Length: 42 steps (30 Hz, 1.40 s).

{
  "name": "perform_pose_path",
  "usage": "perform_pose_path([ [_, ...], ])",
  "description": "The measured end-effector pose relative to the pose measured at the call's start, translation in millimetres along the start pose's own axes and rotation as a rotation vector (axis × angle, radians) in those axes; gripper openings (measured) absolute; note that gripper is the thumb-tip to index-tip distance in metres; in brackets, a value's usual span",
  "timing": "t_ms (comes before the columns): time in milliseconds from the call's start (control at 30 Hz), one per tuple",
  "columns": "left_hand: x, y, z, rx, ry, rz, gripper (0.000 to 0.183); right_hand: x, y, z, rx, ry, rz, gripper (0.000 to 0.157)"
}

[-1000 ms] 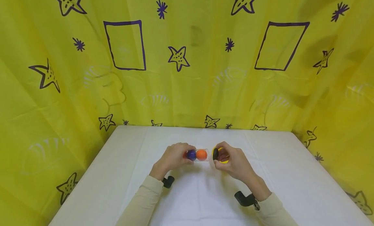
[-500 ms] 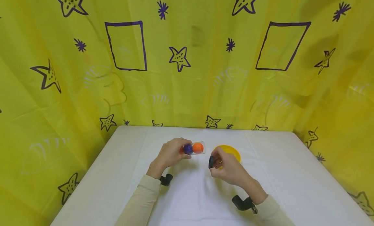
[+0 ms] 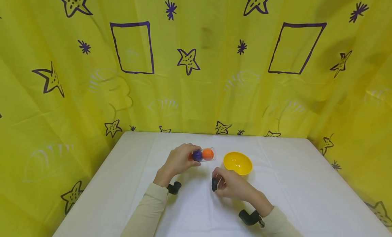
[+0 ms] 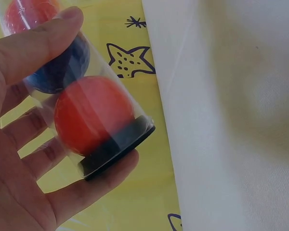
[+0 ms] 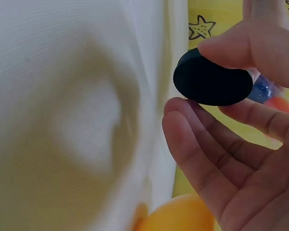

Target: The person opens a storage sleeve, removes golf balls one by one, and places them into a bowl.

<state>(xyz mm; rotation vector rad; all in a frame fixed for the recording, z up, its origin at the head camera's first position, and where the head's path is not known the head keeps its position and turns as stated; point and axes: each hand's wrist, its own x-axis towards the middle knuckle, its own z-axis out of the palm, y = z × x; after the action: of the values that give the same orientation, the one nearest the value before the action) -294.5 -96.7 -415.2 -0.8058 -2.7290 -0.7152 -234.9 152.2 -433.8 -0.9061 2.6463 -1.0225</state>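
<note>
My left hand [image 3: 179,159] grips a clear tube [image 3: 214,153] lying sideways above the table. Inside sit an orange ball [image 3: 208,154] near its uncapped right end, a dark blue ball [image 3: 197,155] and a red ball [image 4: 94,113]. In the left wrist view, a black cap [image 4: 118,147] closes the far end by the lower fingers. My right hand [image 3: 234,186] pinches a second black cap [image 5: 212,79] between thumb and fingers, apart from the tube, lower and to its right.
A yellow bowl [image 3: 237,164] stands on the white-covered table [image 3: 275,196], just beyond the right hand. Behind and at both sides hangs a yellow curtain [image 3: 208,94] with drawn stars. Black camera mounts [image 3: 249,217] sit on both wrists.
My right hand has moved left and toward me with the black cap, uncovering the yellow bowl. The left hand has shifted slightly up and left with the tube.
</note>
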Motion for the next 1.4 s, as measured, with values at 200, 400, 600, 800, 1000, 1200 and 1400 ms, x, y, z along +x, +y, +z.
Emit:
perform_pose_path([
  [200, -1.3, 0.5, 0.5, -0.003, -0.001, -0.004, 0.051, 1, 4, 7.5, 0.044, -0.013, 0.052, 0.042],
  [400, -1.7, 3.0, -1.1, -0.012, -0.013, -0.019, 0.050, 1, 6, 13.4, 0.022, -0.014, 0.100, 0.043],
  [600, -0.8, 2.2, -1.3, 0.007, -0.020, -0.016, 0.050, 0, 7, 13.9, -0.048, -0.040, 0.164, 0.040],
  [800, 0.0, 3.3, -1.8, 0.006, -0.019, -0.015, 0.049, 1, 9, 15.6, -0.067, -0.068, 0.194, 0.038],
  [1000, 0.5, 4.0, -2.0, 0.018, -0.006, -0.012, 0.049, 1, 12, 17.5, -0.065, -0.063, 0.217, 0.040],
  [1200, -0.3, 4.5, -1.3, 0.021, 0.019, -0.029, 0.050, 2, 14, 19.0, -0.053, -0.064, 0.197, 0.040],
  [1400, -0.7, 4.4, -0.2, 0.002, 0.040, -0.011, 0.048, 2, 16, 19.7, -0.061, -0.074, 0.151, 0.037],
])
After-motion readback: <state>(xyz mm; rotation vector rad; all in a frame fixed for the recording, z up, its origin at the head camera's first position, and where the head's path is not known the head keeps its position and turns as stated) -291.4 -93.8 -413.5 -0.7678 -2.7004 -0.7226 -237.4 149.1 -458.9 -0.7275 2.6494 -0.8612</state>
